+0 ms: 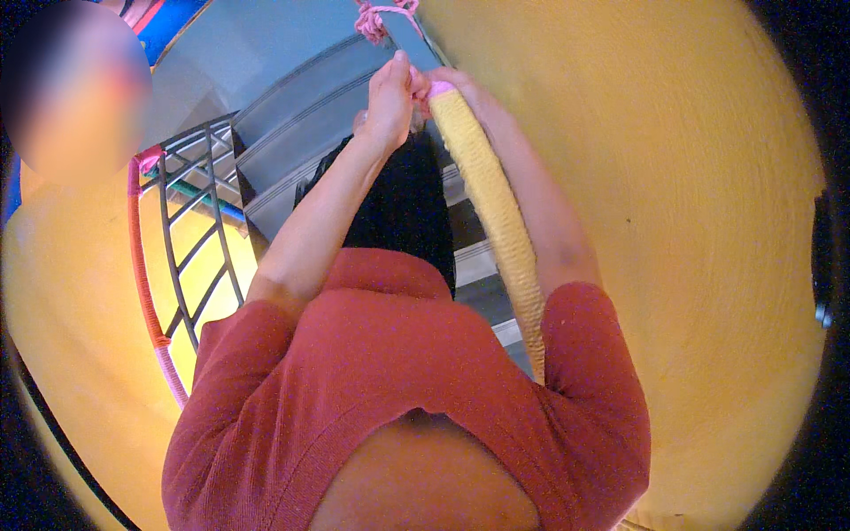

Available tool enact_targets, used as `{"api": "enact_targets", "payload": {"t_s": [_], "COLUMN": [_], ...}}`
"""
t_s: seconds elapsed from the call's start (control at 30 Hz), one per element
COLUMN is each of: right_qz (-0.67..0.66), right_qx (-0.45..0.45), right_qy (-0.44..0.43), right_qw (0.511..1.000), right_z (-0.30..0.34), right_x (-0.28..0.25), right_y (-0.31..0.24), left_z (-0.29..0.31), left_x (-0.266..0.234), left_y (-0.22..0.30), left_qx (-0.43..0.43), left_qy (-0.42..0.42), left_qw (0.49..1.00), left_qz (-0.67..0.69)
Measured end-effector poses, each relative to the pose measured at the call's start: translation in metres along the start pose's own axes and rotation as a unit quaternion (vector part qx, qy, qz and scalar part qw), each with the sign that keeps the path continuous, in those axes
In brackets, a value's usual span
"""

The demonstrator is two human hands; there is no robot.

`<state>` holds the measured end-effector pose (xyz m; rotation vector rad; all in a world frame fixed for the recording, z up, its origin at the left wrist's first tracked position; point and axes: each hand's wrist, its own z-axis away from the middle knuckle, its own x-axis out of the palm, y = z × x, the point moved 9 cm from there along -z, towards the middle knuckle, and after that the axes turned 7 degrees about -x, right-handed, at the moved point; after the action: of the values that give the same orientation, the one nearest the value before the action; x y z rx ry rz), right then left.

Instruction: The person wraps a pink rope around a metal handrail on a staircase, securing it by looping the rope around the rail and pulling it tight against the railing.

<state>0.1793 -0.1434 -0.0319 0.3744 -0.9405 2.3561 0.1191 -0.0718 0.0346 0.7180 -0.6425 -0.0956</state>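
A handrail (pixel 482 177) wrapped in yellow cord runs up between my arms, curving away along the wall. At its far end the yellow meets a short band of pink yarn (pixel 440 88). My left hand (pixel 388 102) is closed in a fist left of this band, with pink yarn between its fingers. Round the rail's far side my right hand (pixel 462 87) curls at the pink band, its fingers partly hidden behind the rail. A tangled bundle of pink yarn (pixel 373 26) hangs just beyond my hands, at the top of the view.
Grey stairs (pixel 292 106) lie beneath my hands and beside my dark trousers. A yellow wall (pixel 673 195) rises close on the right. At left stands a dark metal railing (pixel 174 234), its top bar (pixel 144 283) wrapped in red, orange and pink.
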Motion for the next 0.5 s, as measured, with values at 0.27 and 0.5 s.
{"api": "enact_targets", "payload": {"t_s": [0.27,0.5], "right_qz": [0.005,-0.054], "right_qx": [0.011,0.156], "right_qy": [0.039,-0.135], "right_qw": [0.999,0.977], "right_z": [0.011,0.050], "right_x": [-0.024,-0.019], "right_y": [0.011,0.006], "left_z": [0.016,-0.016], "left_x": [0.014,-0.009], "left_y": [-0.010,-0.010], "left_qx": [-0.056,-0.160], "left_qy": [0.032,0.013], "left_qw": [0.997,0.986], "left_qz": [-0.051,0.036]}}
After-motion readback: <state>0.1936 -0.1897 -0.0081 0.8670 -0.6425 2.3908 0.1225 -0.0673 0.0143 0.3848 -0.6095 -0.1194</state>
